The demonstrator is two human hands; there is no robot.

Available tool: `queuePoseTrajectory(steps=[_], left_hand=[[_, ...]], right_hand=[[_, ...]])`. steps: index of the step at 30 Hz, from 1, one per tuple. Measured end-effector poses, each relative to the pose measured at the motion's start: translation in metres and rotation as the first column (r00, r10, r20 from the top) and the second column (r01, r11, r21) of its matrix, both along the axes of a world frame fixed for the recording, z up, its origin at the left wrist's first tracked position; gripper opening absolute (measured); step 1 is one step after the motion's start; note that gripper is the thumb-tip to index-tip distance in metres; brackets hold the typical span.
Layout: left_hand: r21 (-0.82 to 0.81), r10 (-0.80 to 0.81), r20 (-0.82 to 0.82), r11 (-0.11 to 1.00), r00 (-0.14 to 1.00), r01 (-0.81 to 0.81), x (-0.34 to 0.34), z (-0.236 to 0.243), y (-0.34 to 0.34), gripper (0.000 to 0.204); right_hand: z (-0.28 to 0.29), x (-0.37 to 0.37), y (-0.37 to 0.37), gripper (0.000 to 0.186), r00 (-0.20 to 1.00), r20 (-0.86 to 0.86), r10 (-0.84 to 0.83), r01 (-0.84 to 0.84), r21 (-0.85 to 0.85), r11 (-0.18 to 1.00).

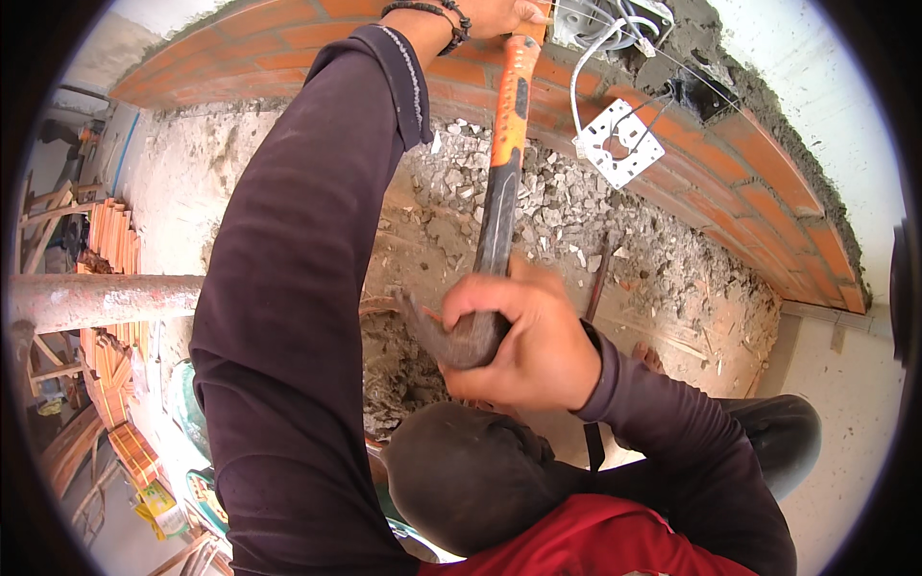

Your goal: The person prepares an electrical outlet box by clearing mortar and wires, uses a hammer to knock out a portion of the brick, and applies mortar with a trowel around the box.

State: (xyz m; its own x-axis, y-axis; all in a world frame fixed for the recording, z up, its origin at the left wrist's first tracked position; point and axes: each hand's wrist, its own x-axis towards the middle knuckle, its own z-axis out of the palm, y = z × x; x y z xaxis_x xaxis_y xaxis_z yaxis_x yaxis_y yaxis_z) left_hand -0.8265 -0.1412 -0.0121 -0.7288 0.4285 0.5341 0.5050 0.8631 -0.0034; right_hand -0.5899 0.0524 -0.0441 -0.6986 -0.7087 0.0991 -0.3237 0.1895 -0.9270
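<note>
My right hand (533, 336) is closed round the head end of a claw hammer (507, 120), and is slightly blurred. The hammer's orange and black handle points away from me, its butt end against or just before an orange brick (534, 21) in the low brick wall (730, 158). At the top edge, my left hand (490, 14) is at that brick, thumb on its edge; its other fingers are mostly hidden. Right of the brick, white cables (586, 72) come out of a wall recess, and a white square electrical plate (619, 142) hangs on them.
A thin string runs along the wall's top beside wet mortar (691, 38). Rubble (567, 197) covers the ground below the wall. A dark rod (602, 274) stands right of my right hand. At left are a horizontal pole (106, 300), stacked bricks (110, 240) and a green bucket (187, 398).
</note>
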Motion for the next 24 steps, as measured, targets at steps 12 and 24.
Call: queuePoseTrajectory(steps=[12, 24], left_hand=[[0.008, 0.003, 0.029, 1.000, 1.000, -0.004, 0.001, 0.004, 0.003, 0.021], [0.023, 0.013, 0.034, 1.000, 0.999, -0.013, 0.003, 0.002, 0.003, 0.019]], right_hand=[[-0.001, 0.008, 0.002, 0.033, 1.000, -0.010, 0.010, -0.012, -0.186, 0.982], [-0.005, -0.005, 0.009, 0.033, 1.000, -0.007, 0.010, -0.010, -0.079, 0.997]])
